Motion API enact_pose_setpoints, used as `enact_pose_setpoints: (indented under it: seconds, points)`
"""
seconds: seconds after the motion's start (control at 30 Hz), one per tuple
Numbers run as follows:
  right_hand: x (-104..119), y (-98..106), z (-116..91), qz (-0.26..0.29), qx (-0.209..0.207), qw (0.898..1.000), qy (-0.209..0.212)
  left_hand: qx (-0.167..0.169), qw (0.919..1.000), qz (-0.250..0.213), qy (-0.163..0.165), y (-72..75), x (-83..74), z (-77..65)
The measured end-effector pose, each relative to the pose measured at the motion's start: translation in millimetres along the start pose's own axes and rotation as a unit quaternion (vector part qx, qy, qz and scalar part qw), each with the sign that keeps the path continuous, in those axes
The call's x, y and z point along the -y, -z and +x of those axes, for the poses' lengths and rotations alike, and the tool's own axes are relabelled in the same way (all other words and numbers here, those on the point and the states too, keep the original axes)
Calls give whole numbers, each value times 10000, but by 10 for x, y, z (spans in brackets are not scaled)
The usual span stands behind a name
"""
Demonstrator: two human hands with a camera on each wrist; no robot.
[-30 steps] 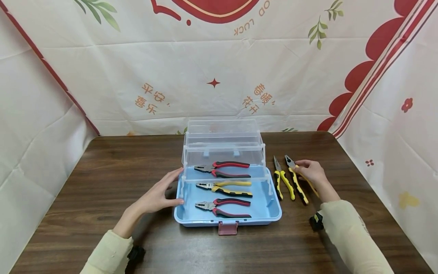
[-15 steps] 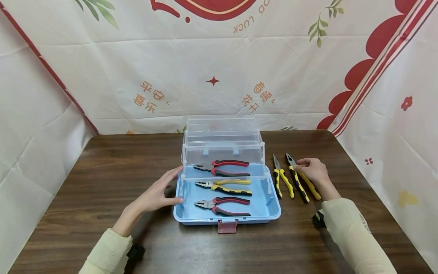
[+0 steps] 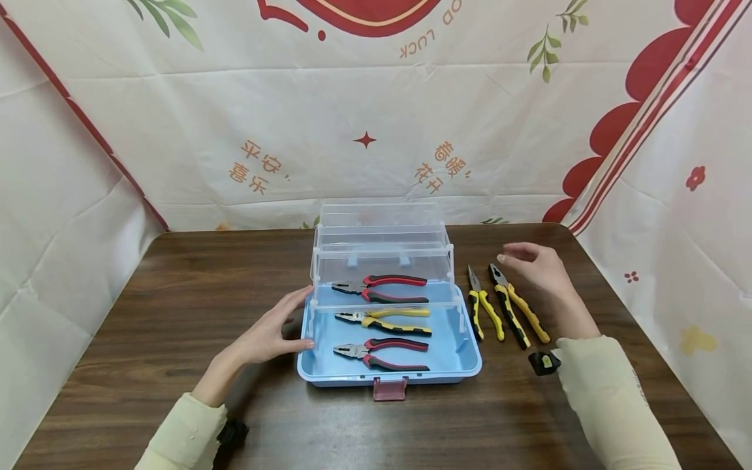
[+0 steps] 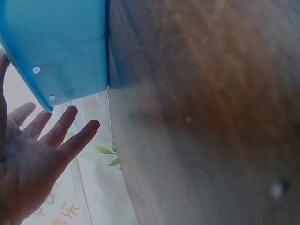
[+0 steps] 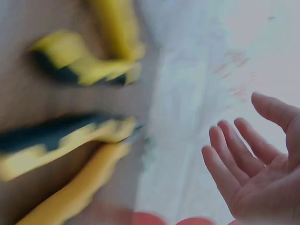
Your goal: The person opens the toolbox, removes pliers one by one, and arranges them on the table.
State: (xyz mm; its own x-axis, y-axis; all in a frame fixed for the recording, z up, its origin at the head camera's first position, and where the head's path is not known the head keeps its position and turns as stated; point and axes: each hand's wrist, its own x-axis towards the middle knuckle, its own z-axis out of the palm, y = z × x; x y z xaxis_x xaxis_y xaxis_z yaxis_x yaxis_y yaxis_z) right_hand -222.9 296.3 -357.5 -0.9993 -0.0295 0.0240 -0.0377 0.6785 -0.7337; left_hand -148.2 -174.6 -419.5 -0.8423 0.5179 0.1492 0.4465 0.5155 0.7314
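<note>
A blue toolbox (image 3: 452, 362) stands on the table with its clear lid and trays raised at the back. At its left wall, my left hand (image 3: 264, 338) rests with extended fingers and thumb on the rim. Inside lie red-and-black pliers (image 3: 382, 346), yellow-and-black pliers (image 3: 382, 323) and another red-and-black pair (image 3: 382, 288), partly seen through clear plastic. Just above and right of the combination pliers (image 3: 505, 290), my right hand (image 3: 543, 271) hovers with nothing in it. Its loosely bent fingers show apart from the blurred yellow handles (image 5: 79, 183) in the right wrist view.
Yellow-and-black needle-nose pliers (image 3: 477, 294) lie between the toolbox and the combination pliers. A pink latch (image 3: 390, 390) hangs at the box's front. Behind the wooden table (image 3: 176, 294) hangs a printed white cloth (image 3: 294, 117).
My right hand has let go of the combination pliers, whose handles have spread, and lifted up and away. The left hand stays at the toolbox.
</note>
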Motion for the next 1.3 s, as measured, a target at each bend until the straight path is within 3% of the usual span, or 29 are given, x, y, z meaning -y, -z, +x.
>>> enact_pose_setpoints:
  seconds: [0.23,0.47,0.63,0.83,0.97,1.13,1.3]
  points:
    - [520,-15,41,1199,776,9896,184,-22,9999,25,-103,1,6,-4]
    - [939,-232,73,1811,1724,9667,547,-44,9999,38,-136,-6,5,-5]
    - [1144,-422,114,1924,2373,9492,753,-28,10000,14,-60,-7,7,-8]
    - [1282,-684,181,2104,2935,9304,635,-12,10000,30,-11,-6,10,-7]
    - [1332,-864,214,1841,3240,9260,601,1,10000,20,-35,0,8,-7]
    - [1372,-1062,238,1319,3521,9226,861,-1,10000,15,-57,1,8,-9]
    - [1382,-1186,277,1379,3769,9104,1002,-8,10000,13,-49,0,6,-11]
